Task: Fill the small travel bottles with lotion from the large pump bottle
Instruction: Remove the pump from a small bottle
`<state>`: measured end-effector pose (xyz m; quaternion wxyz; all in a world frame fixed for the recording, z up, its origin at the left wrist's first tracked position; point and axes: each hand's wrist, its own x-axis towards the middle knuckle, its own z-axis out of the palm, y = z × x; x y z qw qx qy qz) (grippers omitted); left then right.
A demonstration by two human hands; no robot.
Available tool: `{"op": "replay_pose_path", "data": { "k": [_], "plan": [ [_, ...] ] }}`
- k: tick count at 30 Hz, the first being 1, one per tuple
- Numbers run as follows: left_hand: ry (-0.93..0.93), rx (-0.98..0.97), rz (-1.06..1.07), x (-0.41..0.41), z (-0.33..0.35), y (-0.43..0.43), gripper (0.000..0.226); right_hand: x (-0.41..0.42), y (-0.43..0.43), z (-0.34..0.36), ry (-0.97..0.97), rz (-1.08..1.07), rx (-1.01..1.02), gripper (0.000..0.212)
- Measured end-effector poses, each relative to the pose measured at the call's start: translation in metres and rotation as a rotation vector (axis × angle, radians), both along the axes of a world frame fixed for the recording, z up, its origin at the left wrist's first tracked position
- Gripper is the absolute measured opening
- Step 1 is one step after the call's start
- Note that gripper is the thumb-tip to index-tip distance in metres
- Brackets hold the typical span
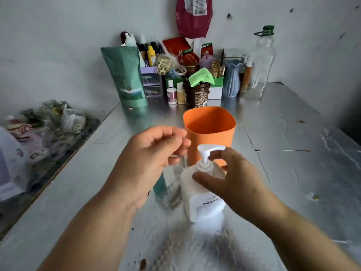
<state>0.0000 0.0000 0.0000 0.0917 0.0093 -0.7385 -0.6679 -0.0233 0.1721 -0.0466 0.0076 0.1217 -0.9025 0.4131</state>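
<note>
The large white pump bottle [201, 194] stands on the metal table, its pump head [210, 149] pointing left. My right hand [232, 178] holds it at the shoulder, thumb in front and fingers behind the pump neck. A small clear travel bottle [175, 180] stands just left of it, hard to make out against the shiny table. My left hand [150, 157] is above that bottle, with fingers curled round its top, close to the pump spout. An orange cup [210, 130] stands open right behind both hands.
The metal table [293, 153] runs to the wall. At the back stand a green pouch [125, 77], small bottles, a brown tub, a blue vase [231, 81] and a tall clear bottle [260, 63]. Bags lie on a lower surface at left [45, 126].
</note>
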Motion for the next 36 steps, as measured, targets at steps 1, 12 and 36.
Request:
{"op": "replay_pose_path", "data": {
  "k": [1,12,36],
  "plan": [
    [0.023,-0.009,0.011,0.008,-0.001,0.002,0.015,0.003,-0.001,0.001,0.011,-0.041,-0.05,0.037],
    [-0.097,-0.652,0.129,0.048,-0.071,-0.009,0.026,0.024,0.019,0.003,0.094,-0.34,-0.191,0.038],
    [-0.206,-0.929,0.145,0.036,-0.126,0.009,0.052,0.093,0.036,-0.069,0.259,-0.145,-0.059,0.011]
  ]
}}
